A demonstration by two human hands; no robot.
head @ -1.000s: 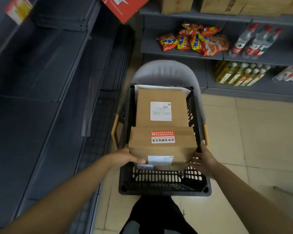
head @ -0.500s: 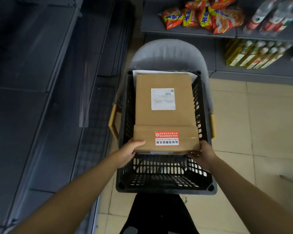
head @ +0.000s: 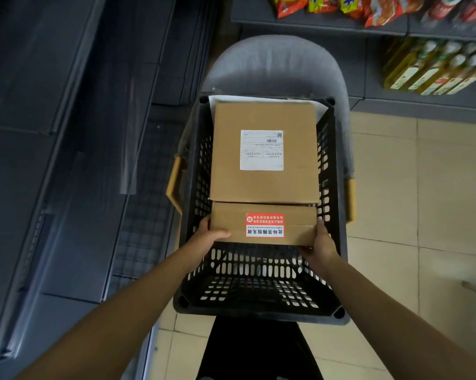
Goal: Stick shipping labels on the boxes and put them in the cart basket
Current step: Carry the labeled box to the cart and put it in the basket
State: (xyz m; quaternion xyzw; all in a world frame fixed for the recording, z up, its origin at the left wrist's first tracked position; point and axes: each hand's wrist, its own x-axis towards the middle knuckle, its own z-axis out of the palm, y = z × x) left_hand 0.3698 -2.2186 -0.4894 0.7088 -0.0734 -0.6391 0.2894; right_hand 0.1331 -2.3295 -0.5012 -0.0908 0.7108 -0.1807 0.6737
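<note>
Left hand (head: 208,238) and right hand (head: 322,244) clamp opposite ends of a rigid, seemingly light brown cardboard box (head: 262,224) inside a black slotted plastic basket (head: 258,286).

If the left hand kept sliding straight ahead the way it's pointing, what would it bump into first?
Probably the basket's left wall. The left hand grips the small box's left end and points forward along the gap beside the big box; depth is unclear, so it might graze that box instead.

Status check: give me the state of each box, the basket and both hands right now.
Large box: lying flat in basket, white label up.
Small box: held on edge inside basket, red sticker up.
Basket: near half bare.
Left hand: gripping small box.
Right hand: gripping small box.
</note>
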